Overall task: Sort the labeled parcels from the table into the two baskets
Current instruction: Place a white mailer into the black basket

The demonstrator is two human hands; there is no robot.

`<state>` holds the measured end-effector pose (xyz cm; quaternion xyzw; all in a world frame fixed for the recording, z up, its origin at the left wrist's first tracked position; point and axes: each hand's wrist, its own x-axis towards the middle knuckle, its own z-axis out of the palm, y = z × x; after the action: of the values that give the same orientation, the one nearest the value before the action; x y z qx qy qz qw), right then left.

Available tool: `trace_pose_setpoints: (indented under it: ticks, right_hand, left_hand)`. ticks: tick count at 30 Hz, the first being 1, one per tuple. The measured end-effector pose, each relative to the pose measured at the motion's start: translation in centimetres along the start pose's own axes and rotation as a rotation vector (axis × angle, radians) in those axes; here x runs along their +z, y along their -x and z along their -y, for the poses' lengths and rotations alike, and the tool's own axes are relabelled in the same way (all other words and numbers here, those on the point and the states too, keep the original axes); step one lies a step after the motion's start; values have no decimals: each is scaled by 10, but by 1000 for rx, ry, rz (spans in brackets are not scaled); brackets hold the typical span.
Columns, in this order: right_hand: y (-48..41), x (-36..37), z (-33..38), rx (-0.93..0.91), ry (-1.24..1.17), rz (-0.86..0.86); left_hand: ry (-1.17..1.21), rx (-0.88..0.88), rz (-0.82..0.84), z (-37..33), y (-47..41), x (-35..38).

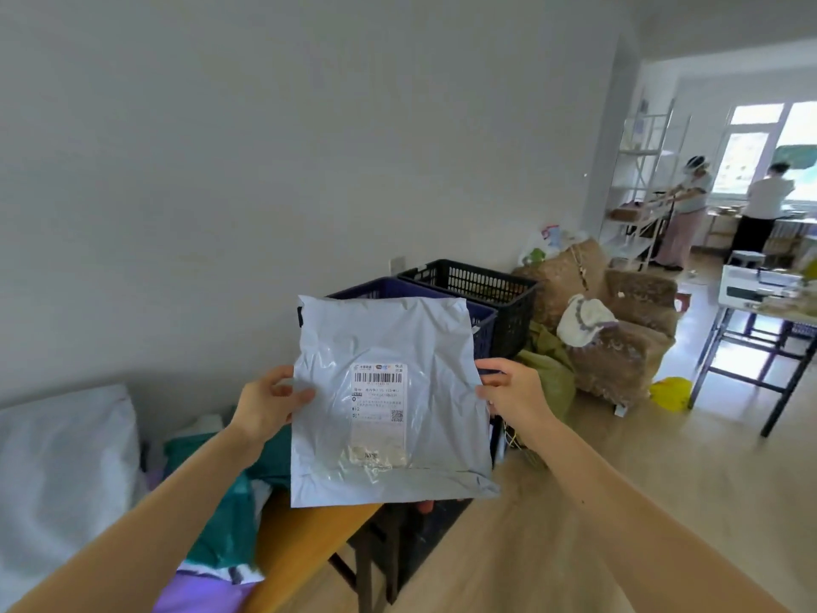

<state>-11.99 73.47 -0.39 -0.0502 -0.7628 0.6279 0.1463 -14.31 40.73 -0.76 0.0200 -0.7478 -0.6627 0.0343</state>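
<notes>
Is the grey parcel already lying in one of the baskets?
No, the left hand and right hand hold the grey parcel up by its side edges, in front of the blue basket.

The mailer bag [389,404] hangs at the centre of the frame, the left hand [269,402] pinching its left edge and the right hand [515,391] its right edge. Behind its top edge stand two baskets side by side, the nearer basket [484,320] left of the farther basket [499,303]. An armchair [619,338] sits right of them. Below the bag lies the desk [305,537], with a pile of parcels [230,524] on it at lower left.
</notes>
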Motion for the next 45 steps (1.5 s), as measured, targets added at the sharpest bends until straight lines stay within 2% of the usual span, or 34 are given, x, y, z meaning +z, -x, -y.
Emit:
trace_pose_setpoints:
  ticks: [8,16,21,28,35,45]
  right_hand:
    - [-66,-106,-48,19,48,-3]
    - [-137,-174,-86,76,7,-29]
    - [-196,-198,-105,82,9,-54]
    - [-326,-230,-124,53,56,-88]
    - [-437,-245,-146,25,149,-41]
    - [-567,-263,-167,30,89,60]
  left_hand:
    - [-6,-19,23,-1,-24,125]
    - [-33,-25,80,-8,-87,223]
    - [-27,-42,77,-1,-149,277]
    - [29,-74,90,5,-255,349]
    - [62,-111,74,4,-340,399]
    - [70,-155,-44,-1,-415,465]
